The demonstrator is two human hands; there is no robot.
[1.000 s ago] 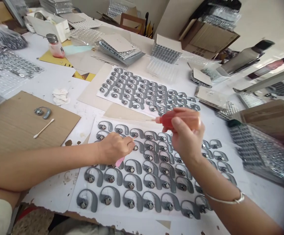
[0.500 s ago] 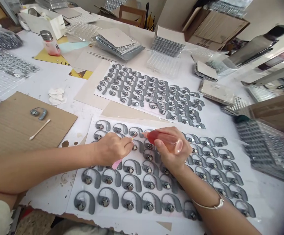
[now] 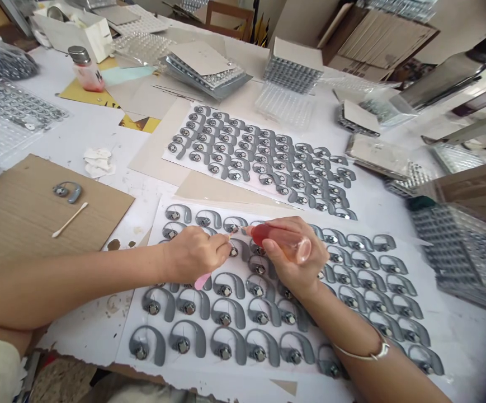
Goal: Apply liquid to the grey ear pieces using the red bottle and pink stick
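Observation:
My right hand point(image 3: 297, 260) is wrapped round a small soft bottle of red liquid point(image 3: 278, 239), its thin nozzle pointing left at a grey hook-shaped part point(image 3: 231, 225) in the top row of the near white sheet point(image 3: 142, 305). My left hand point(image 3: 194, 254) is pinched on a slim pink-handled stick point(image 3: 203, 279) whose tip meets the same spot. Rows of grey hook parts with metal studs cover the sheet under both hands.
A second sheet of grey parts point(image 3: 263, 159) lies beyond. At left a brown cardboard point(image 3: 12, 215) carries one grey part point(image 3: 67, 191) and a cotton swab point(image 3: 70, 219). A pink-filled bottle point(image 3: 85, 70), clear blister trays point(image 3: 287, 75) and boxes crowd the back and right.
My right hand has come down and left with the red bottle, from above the sheet to the top-row part beside my left hand. The view has shifted slightly.

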